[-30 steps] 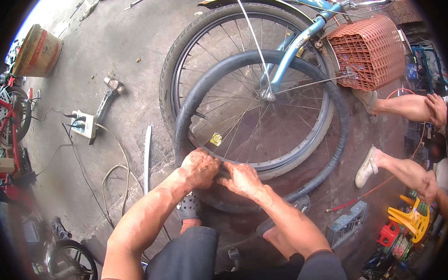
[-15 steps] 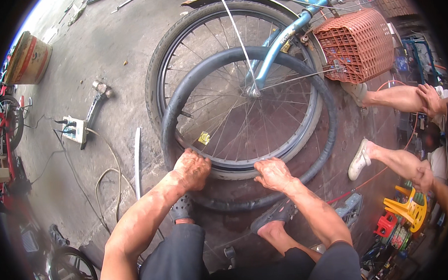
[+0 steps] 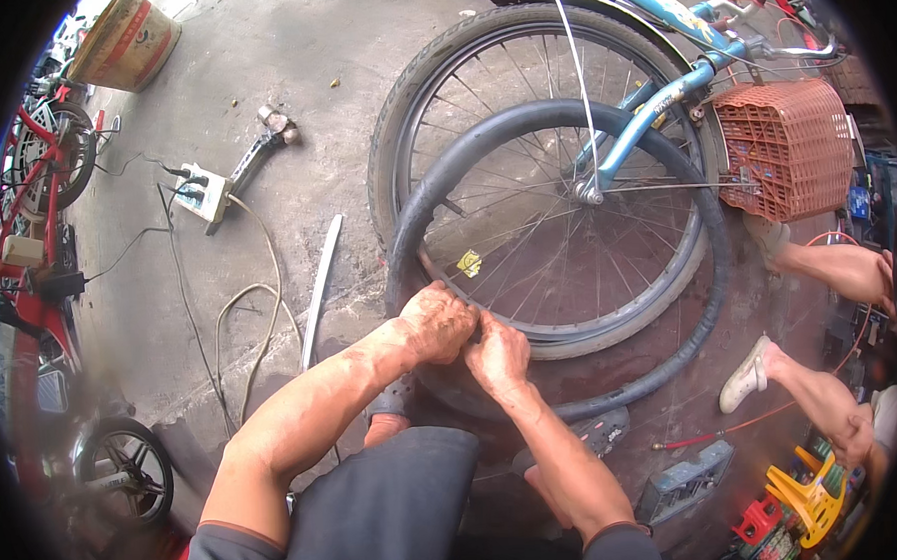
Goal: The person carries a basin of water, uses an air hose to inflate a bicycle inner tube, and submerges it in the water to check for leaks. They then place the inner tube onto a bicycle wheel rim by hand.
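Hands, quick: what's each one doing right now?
Left hand: closed, gripping the inner tube at the wheel rim.
Right hand: closed beside it, pinching the same tube.

Inner tube (image 3: 713, 268) dull grey-black. Tyre (image 3: 405, 92) black with tan-grey dusty tread, rim and spokes silver. Bike frame (image 3: 661, 96) light blue. Basket (image 3: 788, 145) orange-red lattice. Small yellow tag (image 3: 469, 264) on spokes. Left hand (image 3: 435, 324) and right hand (image 3: 499, 356) smeared reddish-brown grime. Shorts (image 3: 389, 513) dark grey. Power strip (image 3: 203, 199) white, cable (image 3: 240, 319) off-white. Flat strip (image 3: 322, 286) on floor white. Concrete floor (image 3: 259, 68) mottled grey. Shoe (image 3: 745, 377) white. Toy chairs (image 3: 806, 495) yellow.
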A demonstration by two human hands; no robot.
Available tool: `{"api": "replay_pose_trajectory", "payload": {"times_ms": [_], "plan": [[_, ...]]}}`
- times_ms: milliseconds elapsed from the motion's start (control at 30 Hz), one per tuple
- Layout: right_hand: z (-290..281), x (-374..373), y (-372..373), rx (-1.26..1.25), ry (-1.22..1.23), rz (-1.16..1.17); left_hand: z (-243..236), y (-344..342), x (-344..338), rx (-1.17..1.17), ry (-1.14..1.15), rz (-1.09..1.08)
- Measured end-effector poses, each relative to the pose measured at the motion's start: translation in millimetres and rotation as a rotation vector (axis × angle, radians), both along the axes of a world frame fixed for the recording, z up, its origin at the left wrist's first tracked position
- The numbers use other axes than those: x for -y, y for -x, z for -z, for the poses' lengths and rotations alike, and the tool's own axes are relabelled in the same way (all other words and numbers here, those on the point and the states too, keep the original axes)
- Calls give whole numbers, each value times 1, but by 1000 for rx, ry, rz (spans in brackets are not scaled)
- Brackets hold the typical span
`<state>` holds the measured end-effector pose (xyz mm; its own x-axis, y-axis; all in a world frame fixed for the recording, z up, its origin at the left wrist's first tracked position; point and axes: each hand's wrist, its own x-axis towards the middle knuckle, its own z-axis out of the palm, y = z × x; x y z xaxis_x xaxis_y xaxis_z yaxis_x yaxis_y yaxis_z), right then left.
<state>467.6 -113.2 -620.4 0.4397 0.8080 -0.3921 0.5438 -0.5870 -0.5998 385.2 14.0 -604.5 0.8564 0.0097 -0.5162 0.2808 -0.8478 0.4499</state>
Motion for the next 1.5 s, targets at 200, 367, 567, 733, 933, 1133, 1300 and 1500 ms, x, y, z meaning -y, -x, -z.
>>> {"api": "replay_pose_trajectory", "payload": {"times_ms": [200,367,567,733,933,1133,1300,1500], "plan": [[-31,10,-73,-34,351,-512,17,15,-1,129,-53,1],[-40,48,-154,91,370,-696,12,7,-3,71,10,11],[-27,62,-146,176,177,-639,0,-1,4,-7,-13,53],[-7,48,-76,110,28,-372,3,-11,22,0,96,21],[-10,-27,-3,-174,84,5,3,13,-18,159,-92,-17],[-39,-10,-65,-101,391,-536,-7,14,-31,97,-61,29],[-40,44,-141,104,410,-715,-8,7,-28,27,-45,67],[-28,45,-106,48,183,-570,-9,-5,-6,-58,-35,126]]}}
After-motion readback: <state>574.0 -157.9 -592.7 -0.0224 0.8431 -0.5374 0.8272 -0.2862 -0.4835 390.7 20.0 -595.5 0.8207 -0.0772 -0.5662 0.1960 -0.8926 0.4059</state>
